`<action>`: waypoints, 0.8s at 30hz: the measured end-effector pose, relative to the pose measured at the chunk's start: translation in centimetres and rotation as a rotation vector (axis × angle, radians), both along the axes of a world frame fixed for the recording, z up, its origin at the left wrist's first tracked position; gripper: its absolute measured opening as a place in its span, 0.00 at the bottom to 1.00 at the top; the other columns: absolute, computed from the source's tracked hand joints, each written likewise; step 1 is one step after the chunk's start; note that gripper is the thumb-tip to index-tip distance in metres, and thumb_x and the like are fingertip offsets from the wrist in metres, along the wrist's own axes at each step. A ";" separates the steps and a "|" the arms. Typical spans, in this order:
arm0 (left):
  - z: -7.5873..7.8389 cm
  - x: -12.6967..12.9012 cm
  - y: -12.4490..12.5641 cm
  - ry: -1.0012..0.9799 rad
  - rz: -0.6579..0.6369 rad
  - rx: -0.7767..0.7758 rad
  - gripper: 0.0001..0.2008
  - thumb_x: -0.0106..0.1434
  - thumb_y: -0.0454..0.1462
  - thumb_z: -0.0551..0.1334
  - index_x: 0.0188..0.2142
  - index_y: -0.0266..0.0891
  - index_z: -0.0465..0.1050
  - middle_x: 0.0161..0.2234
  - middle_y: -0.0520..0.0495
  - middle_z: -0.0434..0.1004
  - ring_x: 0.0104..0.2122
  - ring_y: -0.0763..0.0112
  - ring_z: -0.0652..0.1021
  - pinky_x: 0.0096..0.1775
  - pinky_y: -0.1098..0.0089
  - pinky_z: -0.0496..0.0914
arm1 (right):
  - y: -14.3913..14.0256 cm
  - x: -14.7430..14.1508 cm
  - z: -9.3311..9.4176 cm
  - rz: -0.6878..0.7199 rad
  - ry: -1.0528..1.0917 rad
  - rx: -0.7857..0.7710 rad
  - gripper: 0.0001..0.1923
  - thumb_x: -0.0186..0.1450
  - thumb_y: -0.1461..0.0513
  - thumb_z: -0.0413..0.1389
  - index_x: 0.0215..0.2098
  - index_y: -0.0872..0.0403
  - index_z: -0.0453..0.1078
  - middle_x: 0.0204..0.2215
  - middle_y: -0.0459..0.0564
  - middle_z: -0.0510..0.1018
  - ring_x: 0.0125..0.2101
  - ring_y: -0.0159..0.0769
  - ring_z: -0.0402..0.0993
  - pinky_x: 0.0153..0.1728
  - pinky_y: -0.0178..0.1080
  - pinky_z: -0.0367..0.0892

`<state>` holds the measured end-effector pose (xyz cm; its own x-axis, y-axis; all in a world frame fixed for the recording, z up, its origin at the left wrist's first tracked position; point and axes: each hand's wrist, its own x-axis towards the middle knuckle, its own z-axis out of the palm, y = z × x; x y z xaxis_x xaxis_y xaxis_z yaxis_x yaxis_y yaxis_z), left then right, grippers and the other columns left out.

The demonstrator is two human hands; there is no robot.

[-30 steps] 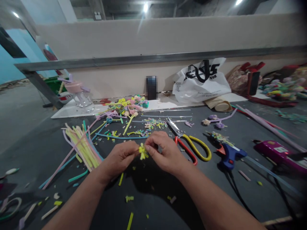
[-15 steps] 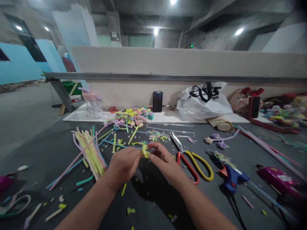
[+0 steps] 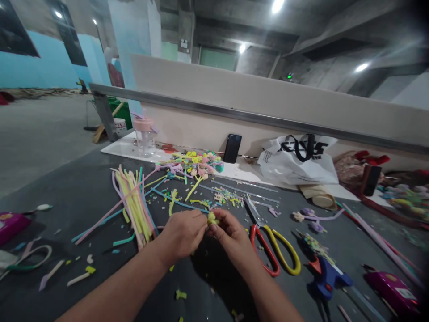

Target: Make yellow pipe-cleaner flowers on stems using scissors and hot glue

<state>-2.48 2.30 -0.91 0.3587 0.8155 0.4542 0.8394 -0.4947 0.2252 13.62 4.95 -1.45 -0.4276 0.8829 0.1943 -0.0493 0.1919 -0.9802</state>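
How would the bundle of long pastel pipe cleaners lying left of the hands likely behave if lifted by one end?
The pipe cleaner bundle would probably droop: its strands are long, thin and already curved. Being loose and untied on the table, they would likely splay and slip apart. They look fuzzy and light, so they are unlikely to roll or slide when pushed.

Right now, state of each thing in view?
Left hand: pinching the yellow pipe-cleaner piece.
Right hand: pinching the same piece.
Scissors: lying flat, blades closed.
Glue gun: lying on the table, untouched.
Phone: leaning upright, screen dark.
Jar: upright, lid on.
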 end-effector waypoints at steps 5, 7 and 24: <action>0.3 0.0 0.0 -0.065 -0.063 -0.019 0.09 0.63 0.35 0.50 0.31 0.39 0.68 0.28 0.50 0.71 0.29 0.70 0.72 0.32 0.70 0.66 | 0.3 0.2 -0.2 -0.026 0.054 -0.109 0.12 0.56 0.58 0.59 0.38 0.52 0.69 0.26 0.43 0.72 0.24 0.30 0.68 0.29 0.34 0.65; 0.9 -0.5 -0.3 -0.154 -0.089 0.093 0.08 0.62 0.35 0.53 0.39 0.39 0.68 0.34 0.47 0.73 0.36 0.68 0.73 0.39 0.68 0.68 | 0.7 0.5 -0.1 -0.054 0.079 -0.111 0.12 0.57 0.58 0.59 0.38 0.52 0.69 0.25 0.43 0.71 0.24 0.29 0.67 0.29 0.34 0.64; -0.4 2.4 0.3 -1.455 -0.166 -1.083 0.15 0.53 0.46 0.62 0.31 0.37 0.63 0.24 0.53 0.68 0.20 0.77 0.71 0.25 0.73 0.65 | 0.8 1.5 0.1 -0.132 -0.103 0.169 0.11 0.58 0.61 0.57 0.39 0.52 0.69 0.30 0.47 0.73 0.27 0.32 0.69 0.29 0.35 0.66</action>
<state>-0.07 2.64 -1.32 0.3040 0.9311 -0.2014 -0.3343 0.3022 0.8927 15.14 5.79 -1.40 -0.3362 0.8908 0.3057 0.0860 0.3523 -0.9319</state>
